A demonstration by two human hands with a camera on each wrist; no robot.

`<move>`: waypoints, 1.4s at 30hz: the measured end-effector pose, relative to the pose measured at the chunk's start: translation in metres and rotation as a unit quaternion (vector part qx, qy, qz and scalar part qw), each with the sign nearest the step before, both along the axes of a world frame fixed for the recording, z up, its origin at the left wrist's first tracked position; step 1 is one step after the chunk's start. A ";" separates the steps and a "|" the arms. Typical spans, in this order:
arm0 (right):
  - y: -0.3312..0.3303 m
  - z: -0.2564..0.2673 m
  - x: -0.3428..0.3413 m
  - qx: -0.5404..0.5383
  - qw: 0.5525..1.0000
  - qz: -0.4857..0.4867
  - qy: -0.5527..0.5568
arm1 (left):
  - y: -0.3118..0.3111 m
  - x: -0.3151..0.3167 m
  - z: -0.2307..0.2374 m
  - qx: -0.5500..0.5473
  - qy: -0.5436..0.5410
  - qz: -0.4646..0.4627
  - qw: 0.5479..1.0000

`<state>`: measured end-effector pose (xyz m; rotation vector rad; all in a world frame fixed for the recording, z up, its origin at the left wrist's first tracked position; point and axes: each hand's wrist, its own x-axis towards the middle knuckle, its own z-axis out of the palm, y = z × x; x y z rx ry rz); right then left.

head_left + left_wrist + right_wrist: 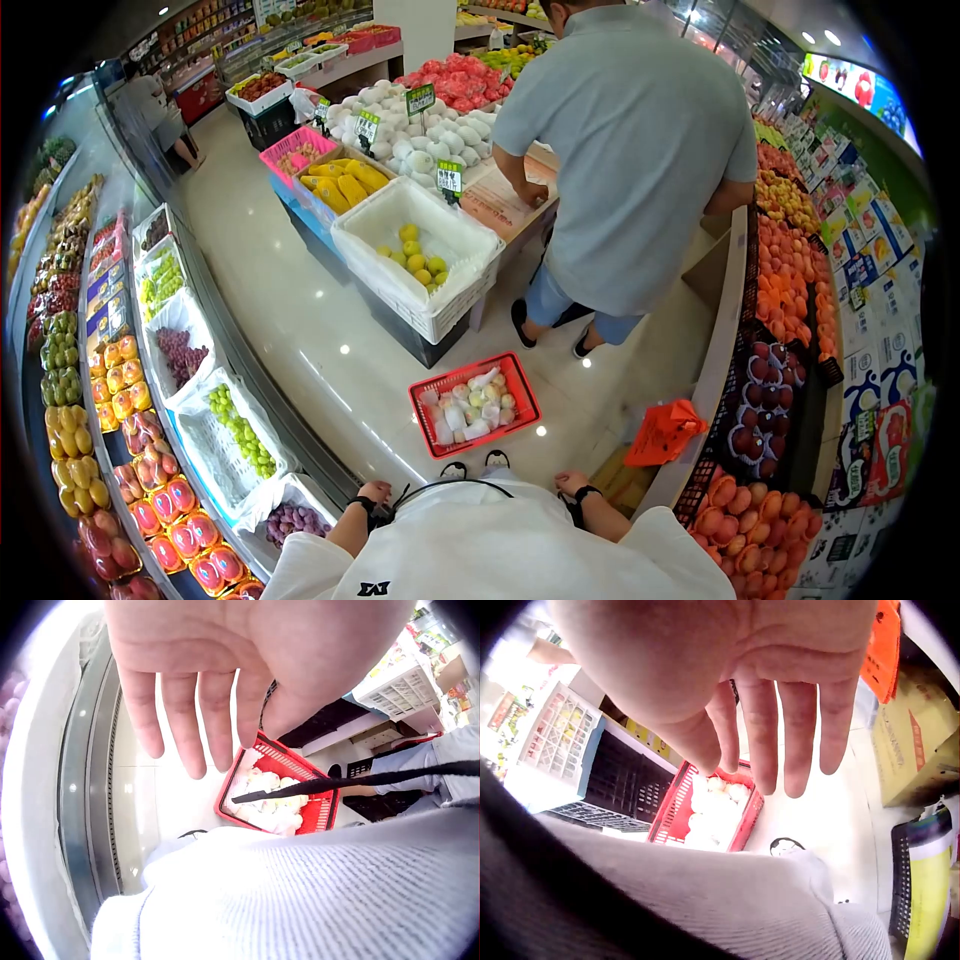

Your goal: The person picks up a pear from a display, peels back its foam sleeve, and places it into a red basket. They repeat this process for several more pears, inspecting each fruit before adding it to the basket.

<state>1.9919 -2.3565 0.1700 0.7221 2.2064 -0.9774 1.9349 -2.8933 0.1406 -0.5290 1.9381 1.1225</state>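
Note:
My left hand (375, 491) hangs at my side with nothing in it, and the left wrist view shows its fingers (180, 720) relaxed and nearly straight. On the other side, my right hand (572, 484) is likewise bare, its fingers (795, 735) loosely extended in the right wrist view. Ahead of my feet a red plastic basket (527, 405) sits on the floor, apart from both hands. Inside it lie several pale round fruits (470, 405), some in white foam sleeves. A black strap (322, 786) crosses the left wrist view.
A person in a grey shirt (640, 150) stands ahead at a fruit display. Nearby is a white crate (440, 315) with yellow-green fruits. Fruit shelves line the left, including a crate of green grapes (240, 430). Peaches (750, 525) and an orange-red bag (665, 433) are at right.

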 end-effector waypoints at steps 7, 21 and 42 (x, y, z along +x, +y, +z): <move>-0.001 -0.006 -0.014 -0.030 1.000 0.004 0.000 | 0.010 -0.005 0.001 -0.014 0.013 -0.073 0.997; 0.010 -0.012 -0.009 -0.034 0.999 -0.001 0.000 | 0.007 -0.003 -0.020 -0.002 0.036 -0.076 0.996; 0.008 -0.008 -0.006 -0.011 1.000 0.029 -0.001 | 0.012 -0.004 -0.027 0.000 0.036 -0.075 0.997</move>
